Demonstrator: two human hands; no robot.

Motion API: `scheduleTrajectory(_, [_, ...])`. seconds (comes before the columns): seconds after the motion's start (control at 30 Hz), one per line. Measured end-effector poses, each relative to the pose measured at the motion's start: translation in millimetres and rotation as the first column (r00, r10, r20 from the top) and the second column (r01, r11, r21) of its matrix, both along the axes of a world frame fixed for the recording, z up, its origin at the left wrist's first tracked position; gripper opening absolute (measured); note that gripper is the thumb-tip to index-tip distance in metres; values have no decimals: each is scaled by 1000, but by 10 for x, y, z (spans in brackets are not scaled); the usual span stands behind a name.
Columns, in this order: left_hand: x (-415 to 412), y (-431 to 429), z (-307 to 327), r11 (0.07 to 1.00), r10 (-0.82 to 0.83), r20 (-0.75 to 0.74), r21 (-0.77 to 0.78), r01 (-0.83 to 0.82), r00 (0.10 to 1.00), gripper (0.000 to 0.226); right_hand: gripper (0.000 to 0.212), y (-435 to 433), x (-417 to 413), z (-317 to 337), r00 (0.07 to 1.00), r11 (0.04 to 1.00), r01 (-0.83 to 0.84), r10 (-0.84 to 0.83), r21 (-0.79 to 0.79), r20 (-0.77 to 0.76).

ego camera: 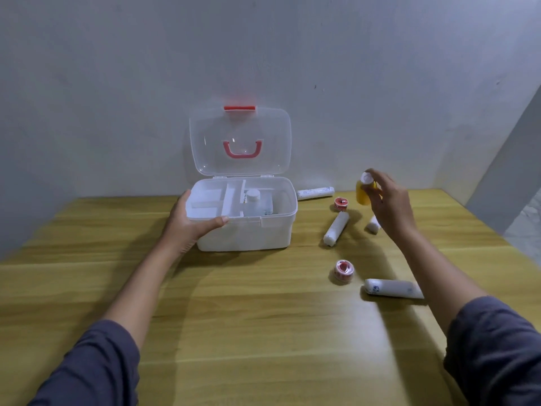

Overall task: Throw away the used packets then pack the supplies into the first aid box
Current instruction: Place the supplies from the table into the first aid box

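The white first aid box point(248, 234) stands open at the back of the wooden table, its clear lid point(240, 142) upright against the wall. A clear bottle with a white cap point(254, 202) lies in its inner tray. My left hand point(191, 222) grips the box's front left corner. To the right, my right hand point(390, 202) holds a small yellow bottle with a white cap point(364, 190) above the table. Below it lie white bandage rolls point(336, 228) point(315, 193) point(392, 288) point(373, 225) and two red tape rolls point(341, 202) point(344, 270).
The wooden table point(234, 317) meets a grey wall at the back. Its right edge runs along a gap with pale floor point(527, 230) beyond. My dark sleeves fill the lower corners.
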State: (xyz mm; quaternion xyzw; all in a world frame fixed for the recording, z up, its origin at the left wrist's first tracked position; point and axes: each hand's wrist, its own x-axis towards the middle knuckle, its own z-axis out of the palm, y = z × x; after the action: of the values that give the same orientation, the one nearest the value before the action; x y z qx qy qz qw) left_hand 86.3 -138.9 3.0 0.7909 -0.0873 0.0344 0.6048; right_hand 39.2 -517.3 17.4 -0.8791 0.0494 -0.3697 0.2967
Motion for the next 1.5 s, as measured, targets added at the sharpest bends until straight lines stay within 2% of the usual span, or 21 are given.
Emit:
scheduleTrajectory(0.07, [-9, 12, 11, 1000, -17, 5, -3, 17, 1000, 130, 27, 199, -24, 153, 992, 993, -22, 8, 115, 123])
scheduleTrajectory(0.17, [-52, -22, 57, 999, -40, 26, -10, 40, 999, 94, 25, 548, -50, 426, 965, 944, -187, 124, 271, 232])
scheduleTrajectory(0.23, [-67, -33, 65, 998, -54, 37, -22, 54, 998, 87, 24, 776, -62, 554, 944, 894, -295, 216, 338, 250])
scheduleTrajectory(0.3, [-60, -32, 62, 999, -43, 42, -9, 44, 998, 92, 25, 976, -53, 615, 933, 872, -346, 284, 345, 220])
scheduleTrajectory(0.33, [-64, -23, 67, 999, -40, 41, -7, 40, 998, 86, 26, 1067, -47, 630, 932, 874, -357, 311, 329, 183])
scheduleTrajectory(0.4, [-51, -15, 72, 999, -50, 43, -3, 51, 998, 79, 25, 1202, -29, 634, 924, 885, -382, 372, 265, 89])
scheduleTrajectory(0.5, [-39, -14, 66, 998, -59, 47, 20, 58, 997, 84, 25, 1313, 5, 592, 900, 898, -403, 424, 178, -102])
scheduleTrajectory(0.6, [-10, -4, 49, 998, -57, 43, 17, 56, 997, 80, 26, 1373, 26, 498, 876, 911, -402, 412, 94, -250])
scheduleTrajectory(0.73, [4, 7, 35, 999, -49, 36, 16, 49, 998, 91, 19, 1437, 49, 370, 868, 918, -389, 395, 85, -300])
scheduleTrajectory(0.9, [25, -11, 3, 1000, -27, 43, 15, 27, 999, 67, 26, 1464, 73, 339, 872, 931, -360, 359, 60, -334])
scheduleTrajectory(1.07, [6, -20, 25, 999, -39, 33, 1, 39, 999, 86, 34, 1379, -42, 416, 865, 925, -377, 373, 58, -335])
scheduleTrajectory(1.13, [1, -18, 34, 999, -46, 32, -3, 46, 998, 81, 36, 1248, -186, 416, 882, 936, -345, 349, 72, -316])
scheduleTrajectory(1.23, [1, -9, 28, 998, -58, 35, 1, 58, 998, 97, 31, 935, -492, 287, 916, 951, -257, 296, 171, -270])
scheduleTrajectory(1.3, [7, 9, 28, 999, -48, 30, 0, 48, 998, 100, 29, 704, -729, 127, 924, 959, -197, 251, 202, -289])
scheduleTrajectory(1.4, [-8, 12, 42, 998, -59, 32, 20, 58, 998, 99, 28, 413, -1104, -110, 920, 983, -111, 157, 144, -359])
scheduleTrajectory(1.5, [-34, 3, 56, 998, -53, 24, 21, 53, 998, 95, 28, 323, -1400, -277, 928, 992, -68, 102, 105, -359])
